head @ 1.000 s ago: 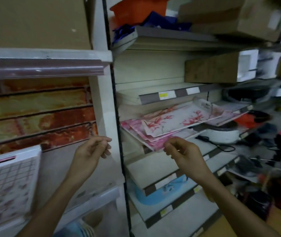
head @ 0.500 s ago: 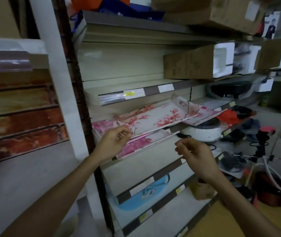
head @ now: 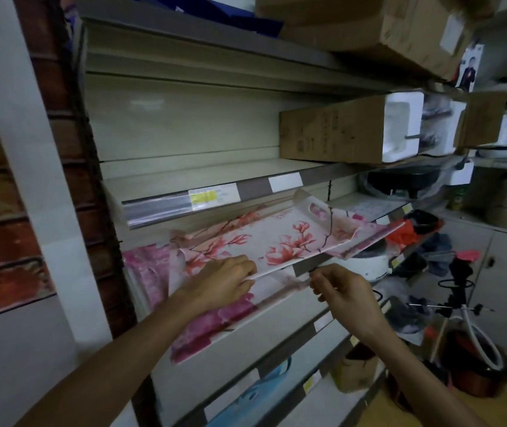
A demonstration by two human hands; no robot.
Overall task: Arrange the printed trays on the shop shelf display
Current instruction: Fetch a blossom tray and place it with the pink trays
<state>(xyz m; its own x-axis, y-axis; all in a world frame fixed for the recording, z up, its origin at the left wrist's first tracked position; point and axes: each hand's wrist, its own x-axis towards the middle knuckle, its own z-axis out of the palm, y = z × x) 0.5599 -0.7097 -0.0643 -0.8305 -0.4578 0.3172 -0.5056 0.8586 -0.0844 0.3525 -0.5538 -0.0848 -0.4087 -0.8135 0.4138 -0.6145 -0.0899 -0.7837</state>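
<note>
A white tray (head: pixel 276 238) printed with red blossoms lies on top of a stack on the middle shelf, its cut-out handle at the far right. Under it a tray with a pink flower print (head: pixel 215 322) sticks out over the shelf edge. My left hand (head: pixel 224 285) grips the front edge of the top tray, fingers curled round the rim. My right hand (head: pixel 343 292) pinches the front edge of a lower tray just right of the left hand. A third printed tray (head: pixel 366 232) shows at the right end of the stack.
The shelf above (head: pixel 215 192) carries price labels and a long cardboard box (head: pixel 332 131). A white cooker (head: pixel 369 263) stands right of the trays. A blue item (head: pixel 255 392) lies on a lower shelf. Stands, hoses and a brown bin (head: pixel 474 365) crowd the floor at the right.
My left hand came over from the left bay to the top tray and gripped its front edge. My right hand moved in to the tray edge. The view swung right.
</note>
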